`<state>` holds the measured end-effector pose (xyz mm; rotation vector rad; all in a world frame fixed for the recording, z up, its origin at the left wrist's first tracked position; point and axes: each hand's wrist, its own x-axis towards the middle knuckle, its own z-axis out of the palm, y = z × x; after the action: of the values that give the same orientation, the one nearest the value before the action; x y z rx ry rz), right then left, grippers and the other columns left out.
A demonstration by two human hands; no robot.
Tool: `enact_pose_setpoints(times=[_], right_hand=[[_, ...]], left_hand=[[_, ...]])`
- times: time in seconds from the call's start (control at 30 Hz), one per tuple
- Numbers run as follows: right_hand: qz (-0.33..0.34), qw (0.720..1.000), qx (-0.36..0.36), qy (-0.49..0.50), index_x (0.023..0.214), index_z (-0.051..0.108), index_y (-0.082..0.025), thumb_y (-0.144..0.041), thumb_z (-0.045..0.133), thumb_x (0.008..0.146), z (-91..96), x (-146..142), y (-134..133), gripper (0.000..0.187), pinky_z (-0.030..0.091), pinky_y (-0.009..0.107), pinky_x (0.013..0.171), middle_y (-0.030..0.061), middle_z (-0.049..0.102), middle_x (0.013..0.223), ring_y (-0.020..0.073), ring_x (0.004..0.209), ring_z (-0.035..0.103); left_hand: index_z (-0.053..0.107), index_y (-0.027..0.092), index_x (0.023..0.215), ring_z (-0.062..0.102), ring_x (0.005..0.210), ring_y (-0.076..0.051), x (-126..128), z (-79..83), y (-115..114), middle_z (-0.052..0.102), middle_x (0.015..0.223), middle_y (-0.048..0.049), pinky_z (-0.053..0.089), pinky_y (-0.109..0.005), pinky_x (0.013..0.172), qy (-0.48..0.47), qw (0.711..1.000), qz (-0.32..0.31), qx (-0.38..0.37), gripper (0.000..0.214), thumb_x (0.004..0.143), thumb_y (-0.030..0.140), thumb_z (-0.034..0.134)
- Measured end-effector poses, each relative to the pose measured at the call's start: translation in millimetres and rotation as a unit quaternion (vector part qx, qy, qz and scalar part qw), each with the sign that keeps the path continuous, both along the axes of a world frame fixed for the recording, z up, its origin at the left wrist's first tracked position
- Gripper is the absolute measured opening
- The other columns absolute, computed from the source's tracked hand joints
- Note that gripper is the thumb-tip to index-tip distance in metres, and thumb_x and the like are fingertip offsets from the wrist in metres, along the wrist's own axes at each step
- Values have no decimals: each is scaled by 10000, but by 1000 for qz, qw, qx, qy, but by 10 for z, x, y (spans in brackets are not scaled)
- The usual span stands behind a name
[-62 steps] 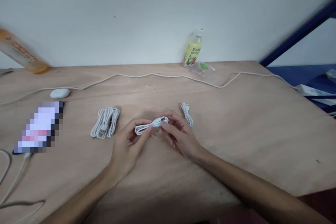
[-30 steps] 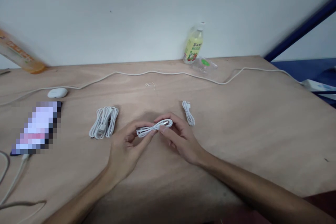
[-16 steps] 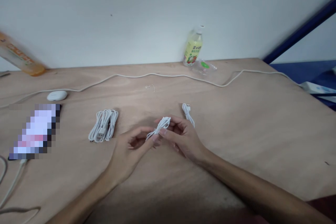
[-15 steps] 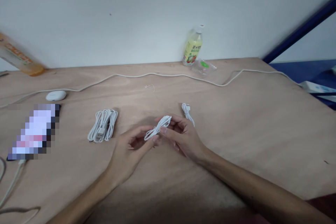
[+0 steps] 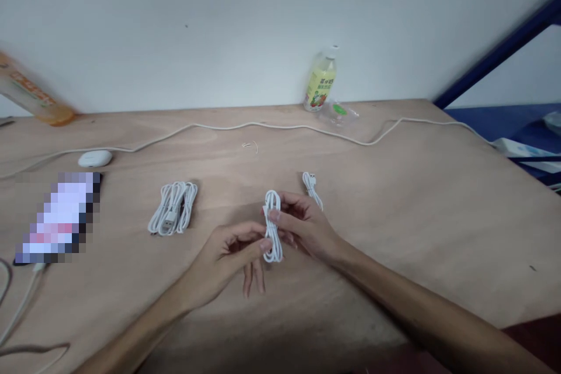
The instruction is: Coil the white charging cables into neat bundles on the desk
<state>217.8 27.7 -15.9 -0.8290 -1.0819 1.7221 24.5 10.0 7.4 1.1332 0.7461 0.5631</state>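
A small folded white cable stands almost upright between my two hands over the wooden table. My right hand pinches its upper part. My left hand pinches its lower end with thumb and forefinger. A bundled white cable lies to the left of my hands. Another small white cable lies just beyond my right hand, partly hidden by it.
A phone with a cord plugged in lies at the left, a white case behind it. A long white cord runs across the table's back. A yellow drink bottle stands by the wall, an orange bottle at far left.
The folded cable has turned from lying sideways between my hands to nearly upright. My left hand has dropped toward me to its lower end; my right hand still holds the top.
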Motion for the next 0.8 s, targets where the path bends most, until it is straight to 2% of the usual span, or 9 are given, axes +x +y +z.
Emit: enact_pose_setpoints(times=[0.1, 0.17, 0.27, 0.37, 0.5, 0.6, 0.67, 0.8], right_hand=[[-15, 1000, 1, -14, 828, 717, -209, -573, 879, 840, 74, 32, 43, 399, 290, 197, 393, -96, 507, 511, 60, 402, 364], [-71, 997, 11, -30, 805, 712, -204, -594, 863, 831, 205, 120, 96, 419, 258, 198, 368, -95, 498, 487, 57, 376, 338], [-178, 982, 4, -64, 803, 708, -203, -528, 908, 737, 451, 366, 156, 387, 316, 204, 383, -76, 549, 528, 80, 419, 429], [-279, 952, 29, -122, 693, 622, -222, -419, 884, 679, 581, 655, 138, 329, 450, 227, 486, -15, 673, 634, 127, 559, 593], [-386, 880, 19, -276, 672, 650, -210, -357, 861, 624, 447, 896, 35, 262, 522, 280, 599, 57, 756, 684, 171, 634, 662], [-391, 849, -27, -355, 724, 692, -202, -372, 836, 646, 297, 927, -5, 236, 525, 298, 589, 61, 758, 664, 197, 627, 676], [-369, 846, -36, -384, 788, 730, -193, -357, 821, 687, 258, 909, 7, 214, 539, 306, 583, 66, 775, 677, 212, 633, 693], [-352, 843, -28, -406, 915, 792, -179, -292, 816, 734, 294, 862, 79, 214, 581, 304, 631, 76, 827, 782, 221, 701, 745]], left_hand=[[753, 141, 1016, 686, 478, -125, 10, -5, -12, 749, 733, -26, 549, -196, 436, 0, 1000, 6, -2, 405, 1004, 545, 723], [750, 140, 1066, 680, 481, -114, 17, -30, -20, 775, 829, -44, 545, -199, 426, -6, 999, 32, -1, 426, 1002, 561, 719], [747, 132, 1145, 666, 478, -107, 20, -56, -19, 767, 831, -37, 529, -193, 411, -10, 998, 64, 10, 453, 983, 555, 745], [743, 117, 1130, 657, 479, -109, 5, -45, -4, 751, 788, -29, 516, -191, 405, -11, 996, 85, 27, 446, 985, 538, 741], [735, 113, 1106, 649, 480, -114, -12, -21, 7, 741, 756, -26, 497, -192, 401, -17, 995, 94, 42, 432, 990, 530, 730], [732, 116, 1093, 639, 474, -113, -7, -26, 1, 729, 741, -20, 489, -194, 401, -18, 995, 89, 43, 439, 981, 541, 735], [731, 117, 1085, 634, 474, -111, -2, -35, -5, 720, 729, -14, 486, -194, 406, -16, 995, 89, 46, 445, 971, 547, 745], [734, 117, 1068, 629, 482, -110, -2, -39, -15, 713, 721, -13, 490, -198, 423, -17, 995, 88, 53, 446, 966, 551, 748]])
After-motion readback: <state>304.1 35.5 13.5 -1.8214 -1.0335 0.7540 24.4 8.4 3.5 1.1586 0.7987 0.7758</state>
